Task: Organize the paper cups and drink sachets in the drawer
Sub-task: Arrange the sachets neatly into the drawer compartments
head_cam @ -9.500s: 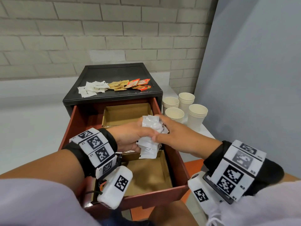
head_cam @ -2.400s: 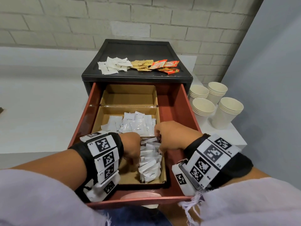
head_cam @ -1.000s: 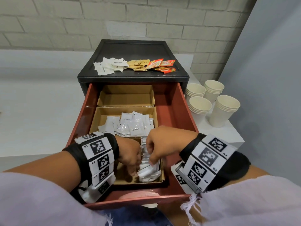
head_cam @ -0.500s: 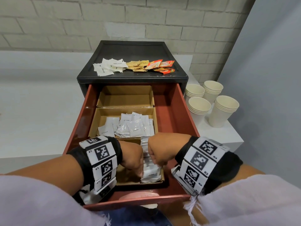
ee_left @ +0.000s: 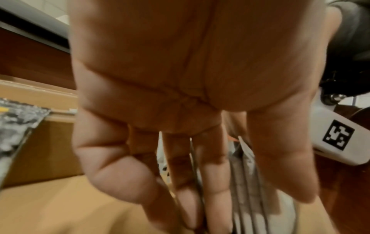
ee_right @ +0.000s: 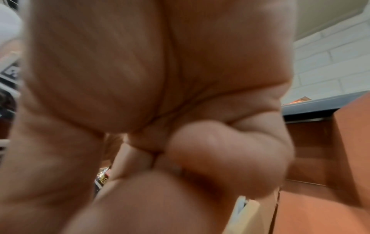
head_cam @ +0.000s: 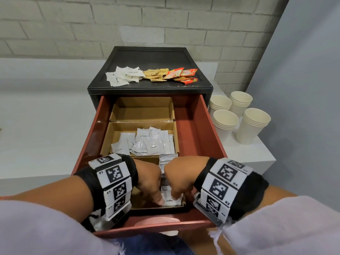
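Both hands worked in the drawer's (head_cam: 206, 129) front box: the left hand (head_cam: 149, 181), fingers straight, pressed a row of sachets (head_cam: 172, 200) marked "Coffee", and the right hand (head_cam: 181, 178), fingers curled, gripped them. The middle box held "Cream" sachets (head_cam: 147, 142); cups (head_cam: 239, 116) stood beside the drawer.

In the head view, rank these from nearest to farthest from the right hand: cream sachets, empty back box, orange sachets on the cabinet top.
From the right hand:
1. Cream sachets, in the middle box just beyond the hand.
2. Empty back box, at the rear of the drawer.
3. Orange sachets, on the cabinet top, right end of the row.
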`<action>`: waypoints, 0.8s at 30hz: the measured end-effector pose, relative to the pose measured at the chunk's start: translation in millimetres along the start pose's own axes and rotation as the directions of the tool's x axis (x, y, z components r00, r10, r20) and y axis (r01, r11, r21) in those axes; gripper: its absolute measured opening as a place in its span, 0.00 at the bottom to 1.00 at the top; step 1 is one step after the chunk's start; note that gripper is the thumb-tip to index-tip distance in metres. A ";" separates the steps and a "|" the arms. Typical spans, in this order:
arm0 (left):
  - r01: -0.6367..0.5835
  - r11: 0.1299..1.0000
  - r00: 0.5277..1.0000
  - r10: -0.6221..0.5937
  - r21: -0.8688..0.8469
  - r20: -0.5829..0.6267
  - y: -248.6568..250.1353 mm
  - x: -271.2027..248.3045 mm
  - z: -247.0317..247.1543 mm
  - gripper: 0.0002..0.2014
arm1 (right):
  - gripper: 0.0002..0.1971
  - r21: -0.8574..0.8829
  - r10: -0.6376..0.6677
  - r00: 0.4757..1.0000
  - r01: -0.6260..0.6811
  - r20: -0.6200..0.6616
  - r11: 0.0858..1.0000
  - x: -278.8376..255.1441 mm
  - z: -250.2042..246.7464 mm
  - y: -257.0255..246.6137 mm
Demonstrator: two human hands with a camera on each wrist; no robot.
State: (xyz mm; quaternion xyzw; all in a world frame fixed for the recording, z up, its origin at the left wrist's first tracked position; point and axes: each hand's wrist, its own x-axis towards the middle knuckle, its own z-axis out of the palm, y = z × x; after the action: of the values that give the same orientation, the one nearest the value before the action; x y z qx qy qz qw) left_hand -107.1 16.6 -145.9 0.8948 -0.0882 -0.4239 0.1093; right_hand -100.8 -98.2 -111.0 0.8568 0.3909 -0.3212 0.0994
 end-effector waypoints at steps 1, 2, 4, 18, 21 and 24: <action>0.001 1.000 1.000 -0.001 0.008 -0.015 0.3 -0.1 -0.2 0.21 | 0.20 0.031 0.005 0.999 -0.006 0.032 1.000 1.1 -0.6 1.3; -0.006 1.000 1.000 0.006 0.016 -0.014 0.4 -0.9 -0.6 0.20 | 0.20 0.068 0.008 0.998 -0.013 0.067 0.998 1.5 -1.9 2.8; -0.026 1.000 1.000 0.026 0.016 0.015 -1.7 -2.4 -2.2 0.19 | 0.19 0.119 0.018 0.998 -0.025 0.057 0.993 0.2 -5.3 7.6; 0.030 0.999 0.998 -0.029 0.022 -0.058 -3.2 -7.7 -7.6 0.18 | 0.08 0.047 0.069 0.966 -0.059 -0.248 0.997 9.5 -2.8 20.8; 0.055 0.997 0.988 -0.062 -0.055 -0.144 -7.2 -10.2 -17.0 0.12 | 0.12 0.095 0.104 0.924 -0.074 -0.369 0.993 6.3 -14.5 27.5; 0.044 0.976 0.942 -0.112 -0.214 -0.316 -11.0 -17.4 -37.2 0.07 | 0.19 0.334 0.211 0.871 -0.058 -0.443 0.941 3.3 -27.3 35.4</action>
State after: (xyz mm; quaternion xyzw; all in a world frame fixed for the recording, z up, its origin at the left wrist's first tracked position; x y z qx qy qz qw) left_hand -88.3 36.0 -113.1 0.9394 0.0107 -0.2807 0.1964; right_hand -60.4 -108.6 -94.8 0.9393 0.2865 -0.1519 -0.1122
